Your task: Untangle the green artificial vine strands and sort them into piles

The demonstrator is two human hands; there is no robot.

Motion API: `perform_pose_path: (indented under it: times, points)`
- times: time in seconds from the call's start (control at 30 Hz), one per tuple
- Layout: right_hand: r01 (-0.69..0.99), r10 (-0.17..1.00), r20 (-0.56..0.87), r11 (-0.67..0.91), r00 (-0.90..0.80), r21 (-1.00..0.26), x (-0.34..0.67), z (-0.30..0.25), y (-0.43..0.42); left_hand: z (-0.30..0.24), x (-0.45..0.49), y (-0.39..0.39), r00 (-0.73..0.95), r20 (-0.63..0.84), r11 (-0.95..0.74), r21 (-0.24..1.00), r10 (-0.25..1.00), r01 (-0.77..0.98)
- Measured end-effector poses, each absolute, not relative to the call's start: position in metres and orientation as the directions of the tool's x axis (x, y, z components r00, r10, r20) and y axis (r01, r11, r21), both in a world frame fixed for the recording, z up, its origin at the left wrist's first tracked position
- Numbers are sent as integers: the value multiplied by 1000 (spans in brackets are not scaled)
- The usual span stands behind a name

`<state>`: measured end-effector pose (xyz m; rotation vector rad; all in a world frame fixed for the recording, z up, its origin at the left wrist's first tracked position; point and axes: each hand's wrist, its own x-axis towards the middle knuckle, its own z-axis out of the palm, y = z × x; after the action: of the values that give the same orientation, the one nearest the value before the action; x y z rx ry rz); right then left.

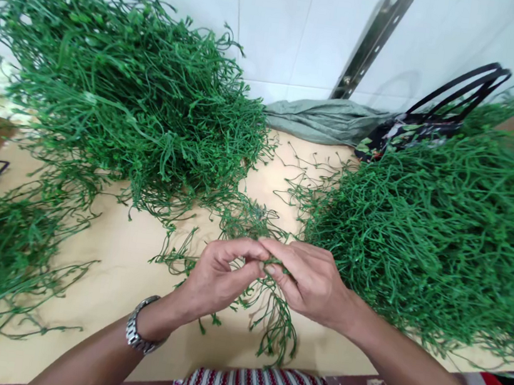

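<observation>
Fingers (286, 256) pinched nearly closed on both hands in the head cam: left hand (220, 276) and right hand (316, 282) meet tip to tip on a few green stems (278, 337), just left of the big pile (425, 240). Another heap (141, 95) sits further left of that pile. Tips overlap, so can't really tell how many stems they've got. Looks like fiddly fingertip work to me; next move probably calls for a light, steady pinch.
</observation>
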<state>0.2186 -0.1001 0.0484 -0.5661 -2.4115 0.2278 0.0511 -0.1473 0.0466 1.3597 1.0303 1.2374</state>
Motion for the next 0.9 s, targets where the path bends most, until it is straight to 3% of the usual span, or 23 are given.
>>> perform_pose_path:
  times: [0.13, 0.3, 0.47, 0.6, 0.7, 0.8, 0.9]
  points:
    - [384, 435, 550, 899, -713, -212, 218, 51, -101, 50, 49, -150, 125, 232, -242, 967, 965, 75]
    - [360, 364, 576, 924, -732, -126, 217, 53, -101, 58, 50, -152, 218, 108, -154, 966, 970, 208]
    - [266, 297, 497, 955, -815, -135, 219, 62, -100, 69, 46, -151, 352, 131, -306, 806, 927, 506]
    - [161, 266, 432, 951, -862, -265, 219, 70, -99, 77, 44, -150, 441, 150, -361, 819, 885, 446]
    - [55, 306, 495, 887, -813, -459, 215, 70, -102, 82, 47, -151, 405, 177, -308, 907, 897, 286]
    - [-16, 499, 552, 732, -669, -681, 216, 66, -104, 84, 51, -155, 281, 230, -276, 951, 932, 138]
    - [65, 730, 538, 616, -421, -785, 228, 68, -99, 87, 47, -162, 195, 270, -302, 940, 943, 161]
